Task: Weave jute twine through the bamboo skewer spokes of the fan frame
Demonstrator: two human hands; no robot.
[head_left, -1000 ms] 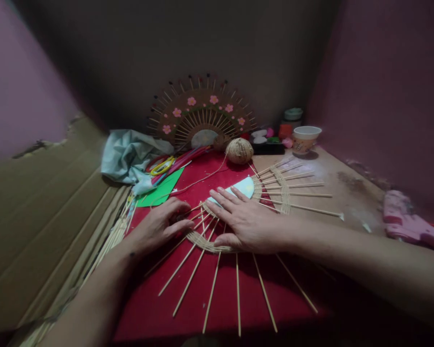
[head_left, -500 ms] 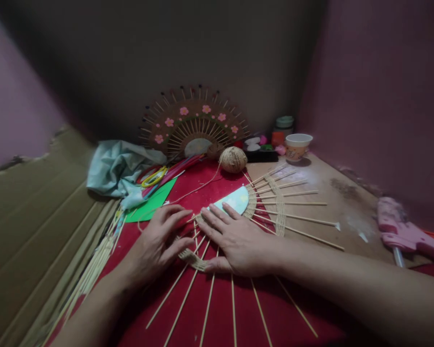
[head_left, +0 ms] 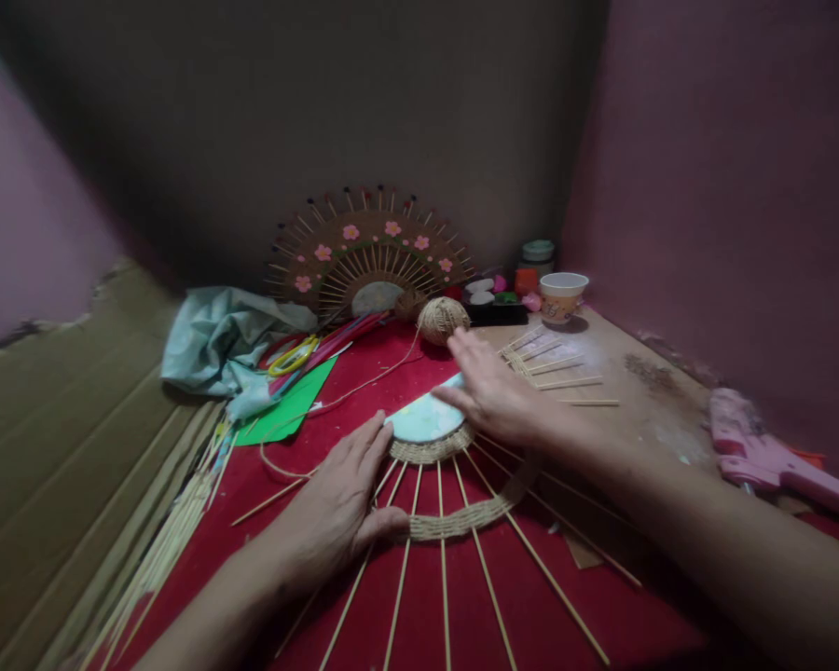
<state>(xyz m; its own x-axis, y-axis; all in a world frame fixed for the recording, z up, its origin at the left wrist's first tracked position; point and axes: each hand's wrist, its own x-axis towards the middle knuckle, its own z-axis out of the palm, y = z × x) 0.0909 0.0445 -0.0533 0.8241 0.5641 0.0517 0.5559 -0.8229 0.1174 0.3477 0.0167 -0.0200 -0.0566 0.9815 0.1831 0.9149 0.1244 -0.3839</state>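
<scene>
Over red cloth (head_left: 364, 403), left fingers (head_left: 364, 452) and right fingers (head_left: 476, 359), extended, touch a fan (head_left: 425, 425).

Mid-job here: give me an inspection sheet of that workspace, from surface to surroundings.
Surface: red covering over part of a tan tabletop, stained at right.
Job's things: stick-and-twine fan with a pale blue half-disc at its hub; twine ball behind it.
Clutter: green sheet, crumpled cloth, loose sticks at left; paper cup, pink glue gun at right.
Grips: left hand, outstretched, at the fan's left end; right hand over its right side, contact with the twine ball unclear.
Cables: nothing seen.
Surroundings: flower-decorated fan before the dark back wall; cardboard along the left.
</scene>
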